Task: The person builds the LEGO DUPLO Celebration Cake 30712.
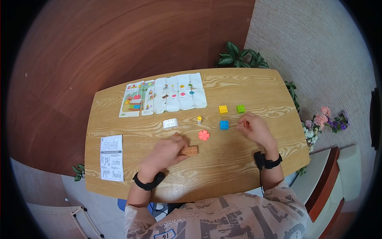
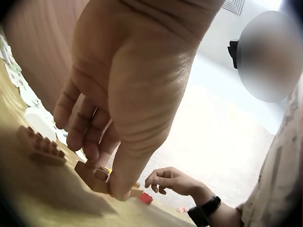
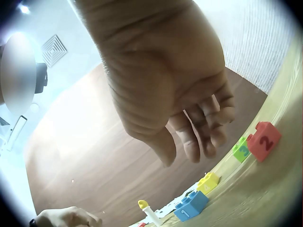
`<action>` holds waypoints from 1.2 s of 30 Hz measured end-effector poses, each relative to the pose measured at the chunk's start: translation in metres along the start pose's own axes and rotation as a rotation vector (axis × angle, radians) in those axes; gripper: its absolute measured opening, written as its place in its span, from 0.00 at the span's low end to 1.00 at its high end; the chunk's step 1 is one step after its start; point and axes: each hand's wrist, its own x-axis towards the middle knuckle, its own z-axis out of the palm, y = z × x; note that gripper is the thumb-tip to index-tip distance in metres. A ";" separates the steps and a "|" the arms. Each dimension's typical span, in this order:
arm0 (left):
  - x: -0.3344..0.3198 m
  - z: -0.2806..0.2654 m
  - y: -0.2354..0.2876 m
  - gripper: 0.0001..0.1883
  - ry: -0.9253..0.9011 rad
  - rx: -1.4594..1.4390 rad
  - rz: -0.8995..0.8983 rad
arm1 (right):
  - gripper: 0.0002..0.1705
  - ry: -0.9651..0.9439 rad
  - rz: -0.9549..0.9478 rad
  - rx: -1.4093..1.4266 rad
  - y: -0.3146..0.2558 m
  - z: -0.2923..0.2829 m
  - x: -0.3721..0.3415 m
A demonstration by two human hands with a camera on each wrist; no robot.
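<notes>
My left hand (image 1: 167, 153) pinches a brown toy brick (image 1: 191, 150) between thumb and fingers, down at the tabletop. A second brown brick (image 2: 40, 144) lies beyond those fingers; from the head it is mostly hidden behind the hand. My right hand (image 1: 254, 129) hovers with loose, bent fingers and an empty palm beside a red brick (image 3: 263, 141) marked 2. Left of it sits a blue brick (image 1: 224, 125) marked 1, with a yellow brick (image 1: 223, 109) and a green brick (image 1: 240, 108) farther back.
A white curved brick (image 1: 170, 124), a candle piece (image 1: 199, 120) with a yellow tip and a coral flower piece (image 1: 203, 135) lie mid-table. An unfolded picture sheet (image 1: 171, 95) spreads at the back; a printed leaflet (image 1: 112, 158) lies at the left. Plants and flowers stand beyond the table's edges.
</notes>
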 end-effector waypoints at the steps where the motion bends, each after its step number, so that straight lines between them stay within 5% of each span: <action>1: 0.003 0.005 0.001 0.19 -0.008 0.000 0.007 | 0.14 -0.021 0.015 0.013 -0.001 0.001 -0.001; 19: 0.013 0.023 -0.001 0.19 -0.043 -0.045 0.043 | 0.30 -0.004 -0.059 -0.220 0.018 0.009 -0.011; 36: 0.014 0.023 -0.002 0.19 -0.069 -0.061 0.023 | 0.30 -0.034 0.199 -0.319 0.014 0.000 -0.015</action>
